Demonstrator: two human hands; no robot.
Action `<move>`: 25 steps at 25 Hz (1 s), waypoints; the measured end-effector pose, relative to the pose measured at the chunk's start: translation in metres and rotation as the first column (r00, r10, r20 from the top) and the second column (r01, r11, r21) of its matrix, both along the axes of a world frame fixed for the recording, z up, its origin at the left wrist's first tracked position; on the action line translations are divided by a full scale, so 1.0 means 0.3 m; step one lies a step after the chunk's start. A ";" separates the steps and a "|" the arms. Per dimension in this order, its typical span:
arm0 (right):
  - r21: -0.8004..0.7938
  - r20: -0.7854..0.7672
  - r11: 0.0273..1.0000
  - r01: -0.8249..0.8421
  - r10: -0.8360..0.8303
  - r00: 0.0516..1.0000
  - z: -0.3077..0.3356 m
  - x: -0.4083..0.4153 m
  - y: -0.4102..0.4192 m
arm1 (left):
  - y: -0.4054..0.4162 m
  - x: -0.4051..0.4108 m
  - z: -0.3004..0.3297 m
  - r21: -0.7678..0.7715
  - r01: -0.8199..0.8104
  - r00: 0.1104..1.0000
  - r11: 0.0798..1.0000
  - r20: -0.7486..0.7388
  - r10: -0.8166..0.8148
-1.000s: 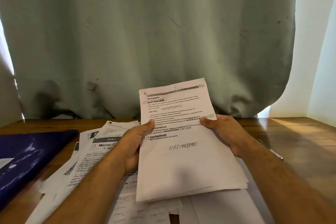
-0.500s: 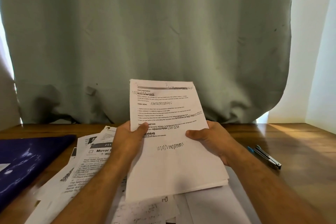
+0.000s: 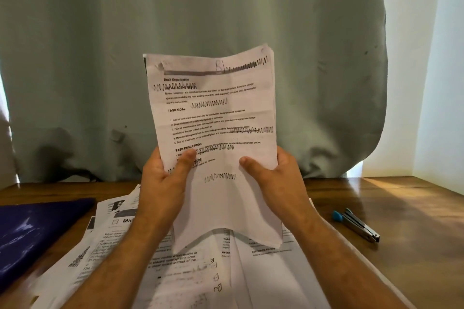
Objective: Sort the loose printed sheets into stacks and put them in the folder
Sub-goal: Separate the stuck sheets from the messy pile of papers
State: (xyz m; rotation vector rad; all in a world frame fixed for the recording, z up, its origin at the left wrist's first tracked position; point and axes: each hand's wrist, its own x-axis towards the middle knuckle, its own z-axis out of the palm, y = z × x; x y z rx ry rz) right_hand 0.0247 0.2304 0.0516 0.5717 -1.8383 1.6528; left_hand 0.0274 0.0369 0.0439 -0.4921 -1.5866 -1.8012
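I hold a stack of printed sheets (image 3: 216,118) upright above the table, its top page headed "Desk Organization" with pen scribbles. My left hand (image 3: 163,183) grips the stack's left edge, thumb on the front. My right hand (image 3: 273,183) grips the right edge the same way. The stack's lower edge bows upward above the loose printed sheets (image 3: 190,271) spread on the wooden table (image 3: 401,198). A dark blue folder (image 3: 37,233) lies closed at the left.
A stapler with a blue end (image 3: 356,224) lies on the table to the right of the papers. A pale green curtain (image 3: 200,20) hangs behind the table, with a white wall (image 3: 439,83) at the right.
Both hands have lifted the stack and turned it from lying tilted to standing nearly upright. The view has tipped down, showing the stapler.
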 end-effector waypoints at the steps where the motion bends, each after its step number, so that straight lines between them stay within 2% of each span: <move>1: -0.002 -0.012 1.000 0.015 -0.015 1.000 -0.001 0.001 -0.004 | -0.004 0.003 0.005 0.001 0.014 1.000 1.000 -0.008 -0.014; 3: -0.018 0.010 1.000 -0.017 0.017 1.000 -0.006 0.000 0.001 | -0.022 -0.005 0.003 -0.002 0.061 0.998 0.998 0.021 -0.061; 6: -0.116 0.071 0.982 -0.150 0.158 0.985 -0.024 -0.010 0.035 | -0.037 -0.027 -0.027 0.042 0.162 0.976 0.986 0.142 -0.166; 9: -0.183 0.127 0.968 -0.172 0.197 0.972 -0.040 -0.022 0.050 | -0.026 -0.042 -0.055 0.049 0.162 0.956 0.986 0.241 -0.169; 15: -0.123 0.089 0.986 -0.114 0.126 0.988 -0.009 -0.019 0.050 | -0.036 -0.037 -0.032 0.076 0.065 0.978 0.995 0.191 -0.078; 20: -0.122 0.126 0.980 -0.158 0.173 0.977 -0.014 -0.013 0.058 | -0.067 -0.026 -0.019 0.055 0.191 0.947 0.980 0.253 -0.199; 22: -0.128 0.148 0.984 -0.122 0.141 0.979 -0.016 -0.014 0.051 | -0.062 -0.024 -0.027 0.007 0.149 0.946 0.989 0.290 -0.145; 25: -0.124 0.148 0.988 -0.089 0.108 0.983 -0.011 -0.017 0.042 | -0.049 -0.026 -0.025 -0.011 0.065 0.962 0.998 0.265 -0.060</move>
